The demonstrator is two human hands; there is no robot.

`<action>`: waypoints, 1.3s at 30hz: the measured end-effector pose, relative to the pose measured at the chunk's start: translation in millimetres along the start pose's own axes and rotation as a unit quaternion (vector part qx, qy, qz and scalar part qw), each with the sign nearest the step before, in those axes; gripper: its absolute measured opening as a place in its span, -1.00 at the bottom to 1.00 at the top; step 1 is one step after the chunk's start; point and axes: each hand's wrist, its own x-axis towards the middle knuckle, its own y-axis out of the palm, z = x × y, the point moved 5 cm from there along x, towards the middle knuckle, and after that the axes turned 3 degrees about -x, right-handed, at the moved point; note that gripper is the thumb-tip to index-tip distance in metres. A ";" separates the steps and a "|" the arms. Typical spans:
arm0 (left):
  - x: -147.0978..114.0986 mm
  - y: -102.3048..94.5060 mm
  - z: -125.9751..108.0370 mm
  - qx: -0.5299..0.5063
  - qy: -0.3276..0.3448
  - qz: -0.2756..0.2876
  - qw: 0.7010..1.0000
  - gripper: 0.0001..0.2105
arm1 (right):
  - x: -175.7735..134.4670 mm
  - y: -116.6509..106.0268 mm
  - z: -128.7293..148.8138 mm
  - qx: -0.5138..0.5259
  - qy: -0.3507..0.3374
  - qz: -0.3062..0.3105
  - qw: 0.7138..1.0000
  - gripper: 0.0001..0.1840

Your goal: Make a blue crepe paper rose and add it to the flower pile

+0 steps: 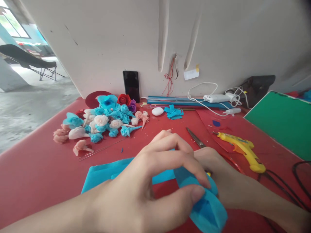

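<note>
My left hand [155, 181] is in front, its thumb and forefinger pinched on the edge of a blue crepe paper strip [209, 210]. The strip bends into a loop that hangs below the fingertips. Curled behind the paper, my right hand [213, 168] grips it from the other side; most of its fingers are hidden. A small yellow spot shows between the right hand and the strip. Beneath my left wrist, a wider blue crepe paper piece [104, 171] lies on the red table [48, 181]. Scissors [196, 138] rest just beyond my right hand.
A yellow glue gun [240, 149] with a black cord lies at the right, near a green board [282, 123]. Paper flowers [100, 121] are heaped at the back left. Behind are a phone [131, 85], blue scraps [174, 112], a white oval object [157, 111] and a white cable [216, 98].
</note>
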 end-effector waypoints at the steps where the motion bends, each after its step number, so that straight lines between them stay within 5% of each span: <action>1: 0.6 -0.1 0.4 -0.010 -0.004 0.000 1.000 -0.95 | -0.8 0.4 -0.3 0.004 0.011 0.005 1.000 -0.80; 12: 1.7 4.6 1.6 -0.020 -0.011 0.061 0.998 -0.84 | -0.8 2.4 -0.9 0.008 0.031 0.034 0.999 -0.74; 26: 0.0 -2.0 14.9 -0.185 -0.075 0.036 0.979 -0.89 | 0.9 -4.8 2.7 0.027 0.024 -0.027 0.999 -0.84; 39: 0.5 -5.5 13.8 -0.118 -0.071 0.045 0.989 -0.93 | -2.9 -2.8 5.3 -0.003 0.019 -0.003 1.000 -0.92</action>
